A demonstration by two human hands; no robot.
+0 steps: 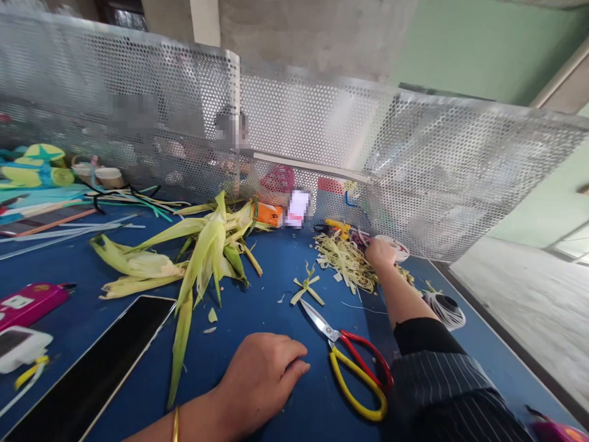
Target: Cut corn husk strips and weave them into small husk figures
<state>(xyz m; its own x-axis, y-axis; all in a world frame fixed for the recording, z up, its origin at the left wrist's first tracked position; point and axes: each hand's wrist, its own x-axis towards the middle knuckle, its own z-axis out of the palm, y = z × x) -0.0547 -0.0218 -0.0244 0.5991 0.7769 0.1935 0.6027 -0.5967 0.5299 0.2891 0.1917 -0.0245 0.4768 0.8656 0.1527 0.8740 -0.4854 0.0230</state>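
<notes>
Husk strips (343, 259) may scatter if R hand (381, 253) pulls fast; its fingertips hidden, can't tell grip; L hand (263, 373) loosely curled, empty.

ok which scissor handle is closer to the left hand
The yellow handle, the loop nearer the left hand; the red handle lies on its far side.

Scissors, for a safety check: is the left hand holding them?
No, the scissors lie on the blue table, with a visible gap between them and the left hand.
</notes>
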